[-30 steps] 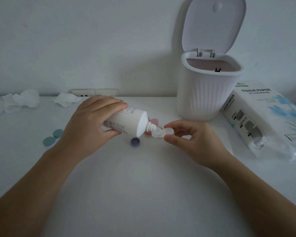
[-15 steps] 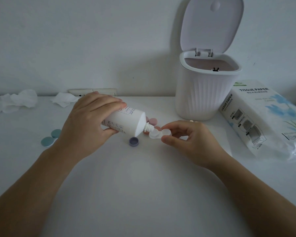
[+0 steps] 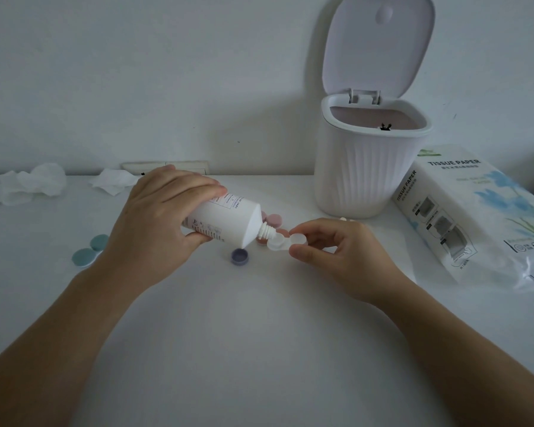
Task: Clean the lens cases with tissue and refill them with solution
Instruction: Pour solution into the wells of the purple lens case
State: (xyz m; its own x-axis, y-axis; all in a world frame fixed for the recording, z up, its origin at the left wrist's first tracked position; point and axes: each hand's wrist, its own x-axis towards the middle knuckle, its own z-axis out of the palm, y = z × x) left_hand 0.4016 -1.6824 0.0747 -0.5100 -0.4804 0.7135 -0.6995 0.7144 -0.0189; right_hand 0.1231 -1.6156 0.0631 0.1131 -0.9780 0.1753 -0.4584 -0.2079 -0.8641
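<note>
Left hand (image 3: 154, 229) is wrapped around the white solution bottle (image 3: 225, 221), fingers over the top, thumb underneath. Bottle is tipped, nozzle (image 3: 267, 232) pointing right and down. Nozzle tip sits right at the left well of the clear lens case (image 3: 285, 242); can't tell if it touches the rim or if liquid is coming out.

Right hand (image 3: 336, 254) pinches the lens case by its right well, thumb below, fingers curled above. Case is held just above the table (image 3: 259, 349), both wells uncapped, facing up.

I see the two hands near each other at table centre, not touching, joined only through bottle and case.

Around them:
- purple cap (image 3: 240, 256) lies open side up on the table just below the bottle's nozzle end
- pink lens case (image 3: 272, 224) behind the nozzle, partly hidden by the bottle
- teal lens case (image 3: 90, 251) left of the left wrist, capped, lying on the table
- crumpled tissues (image 3: 31, 183) at the far left back edge, another tissue piece (image 3: 113, 181) beside them near the wall socket
- white ribbed bin (image 3: 367, 167) at the back right, lid flipped up against the wall
- tissue paper pack (image 3: 475, 217) right of the bin, lying on its side, just beside the bin
</note>
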